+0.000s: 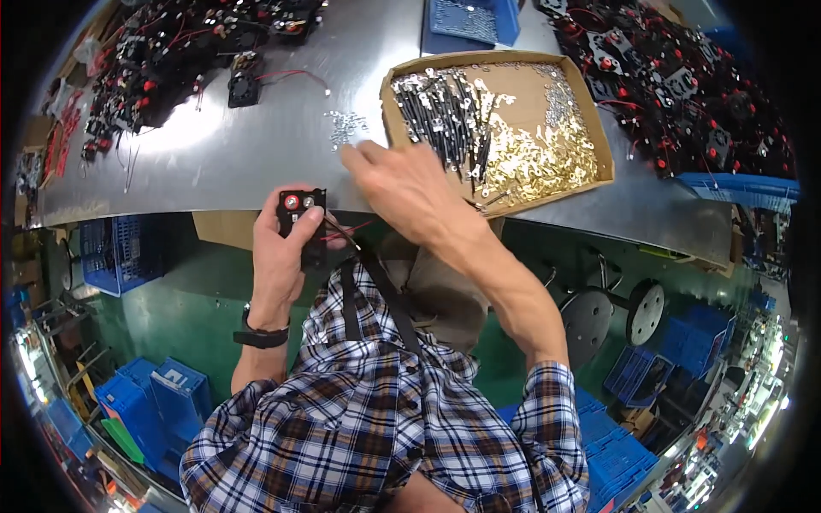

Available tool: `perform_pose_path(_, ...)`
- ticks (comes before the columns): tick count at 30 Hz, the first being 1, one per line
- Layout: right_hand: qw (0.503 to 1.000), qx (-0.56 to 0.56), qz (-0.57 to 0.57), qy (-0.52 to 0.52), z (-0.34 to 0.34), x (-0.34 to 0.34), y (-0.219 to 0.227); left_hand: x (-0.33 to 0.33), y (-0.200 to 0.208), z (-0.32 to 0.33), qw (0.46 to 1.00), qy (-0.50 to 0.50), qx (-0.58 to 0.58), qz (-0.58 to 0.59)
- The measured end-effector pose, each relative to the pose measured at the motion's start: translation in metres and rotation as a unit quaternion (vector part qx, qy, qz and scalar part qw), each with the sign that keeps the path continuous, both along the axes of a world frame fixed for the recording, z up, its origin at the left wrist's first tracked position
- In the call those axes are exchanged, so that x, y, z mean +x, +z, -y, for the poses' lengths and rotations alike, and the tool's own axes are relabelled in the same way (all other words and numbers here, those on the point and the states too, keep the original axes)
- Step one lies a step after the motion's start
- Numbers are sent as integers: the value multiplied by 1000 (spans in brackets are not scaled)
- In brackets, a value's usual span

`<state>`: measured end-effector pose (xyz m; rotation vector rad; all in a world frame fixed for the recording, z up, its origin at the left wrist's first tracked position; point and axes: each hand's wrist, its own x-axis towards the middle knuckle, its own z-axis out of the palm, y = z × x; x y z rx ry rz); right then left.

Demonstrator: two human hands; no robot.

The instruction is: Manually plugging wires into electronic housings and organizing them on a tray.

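My left hand (278, 256) grips a small black device (297, 215) at the table's front edge, thumb across its face. Side by side on that device's top are a red-ringed terminal and a silver one. Past the front edge, my right hand (406, 186) hovers over the tabletop with its fingers curled together. Its fingertips are just in front of a loose pile of small silver metal pieces (346, 126); whatever they pinch, if anything, is hidden. Beside that hand stands a shallow cardboard tray (395, 120) with black leads (432, 109), brass-coloured terminals (534, 162) and silver parts (560, 98).
Heaps of black and red assemblies lie on the metal table (256, 158) at far left (128, 85) and far right (676, 94). A black unit with a red wire (244, 90) sits apart. Behind the tray is a blue bin (470, 24). Blue crates (124, 252) and a round stool (586, 325) stand below.
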<state>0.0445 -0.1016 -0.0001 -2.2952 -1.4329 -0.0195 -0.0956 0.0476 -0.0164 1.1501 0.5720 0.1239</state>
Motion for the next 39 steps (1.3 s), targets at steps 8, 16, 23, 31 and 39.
perform_pose_path(8,985,-92,107,100,-43,33,-22,-1,-2,3,999,-15,-38,9)
perform_pose_path(16,997,56,-39,47,-15,27,1,20,5,0,999,-41,-20,0)
perform_pose_path(23,989,121,-76,39,22,4,1,35,17,13,995,-102,7,-21)
perform_pose_path(31,987,140,26,77,34,-5,2,42,9,19,976,-143,158,34)
perform_pose_path(39,991,89,52,87,47,-3,4,43,14,27,982,-155,102,17)
